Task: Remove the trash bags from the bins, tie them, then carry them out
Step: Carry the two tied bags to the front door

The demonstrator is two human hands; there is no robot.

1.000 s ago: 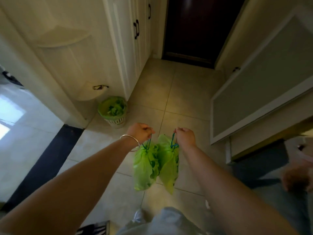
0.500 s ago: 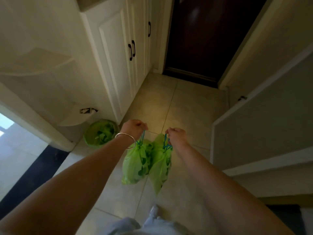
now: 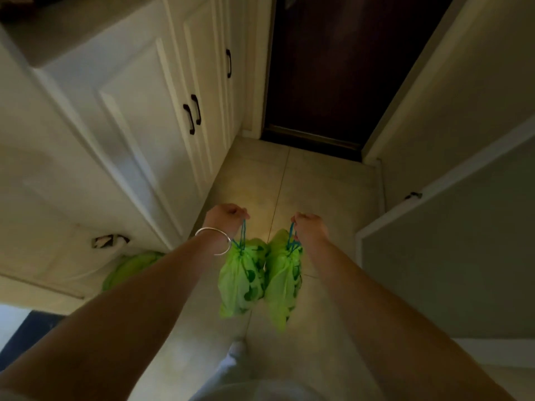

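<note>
Bags [image 3: 262,280] side by side, one beneath each hand [image 3: 227,219].

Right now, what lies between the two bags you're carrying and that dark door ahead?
Only bare tiled floor between the green bags and the dark door, seen in the head view.

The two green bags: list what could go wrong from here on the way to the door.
1. Each hand, left and right, holds its green bag only by a thin blue drawstring; a string could slip or snap.
2. The dark door ahead looks closed and both hands are full, so opening it may be awkward.
3. The bags hang touching and could tangle.
</note>
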